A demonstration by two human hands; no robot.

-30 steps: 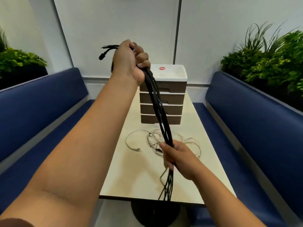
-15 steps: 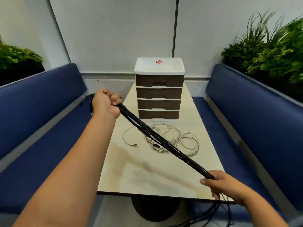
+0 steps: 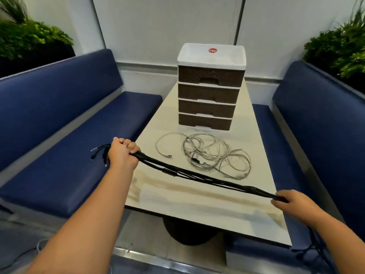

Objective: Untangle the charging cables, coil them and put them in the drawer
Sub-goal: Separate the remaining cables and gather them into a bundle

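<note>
A bundle of black cables (image 3: 199, 176) stretches low across the near part of the table (image 3: 197, 200), held at both ends. The left hand (image 3: 123, 154) grips one end in a fist at the table's left edge, with plug ends sticking out behind it over the blue bench seat (image 3: 65, 169). The right hand (image 3: 292, 204) is curled around the bundle near the table's right edge. A loose tangle of white cables (image 3: 209, 153) lies on the table, just in front of the four-drawer unit (image 3: 209, 91), whose drawers are closed.

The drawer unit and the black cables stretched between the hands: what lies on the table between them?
In the head view, a loose tangle of white cables lies between the drawer unit and the black cables.
</note>
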